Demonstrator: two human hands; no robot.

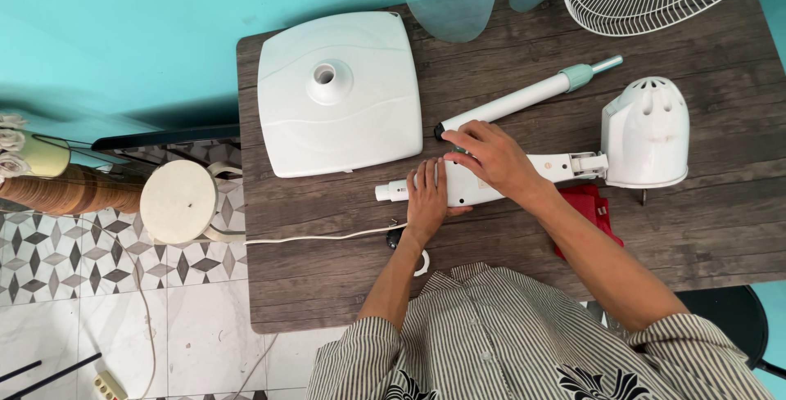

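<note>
Both hands rest on the white fan neck [491,177], which lies flat on the dark wood tabletop [704,228]. It joins the white motor housing [647,134] at its right end.

To do this well, the neck should stay pressed flat so it does not roll, with the fingers kept away from the hinge by the motor.

The left hand [427,199] lies flat and open on the neck near its thin end, fingers straight. The right hand [491,158] is cupped over the top of the neck with its fingers bent. It may be gripping something small there, but I cannot tell.

A white pole [524,99] lies just behind the hands. The square white base [340,93] sits to the left.
</note>
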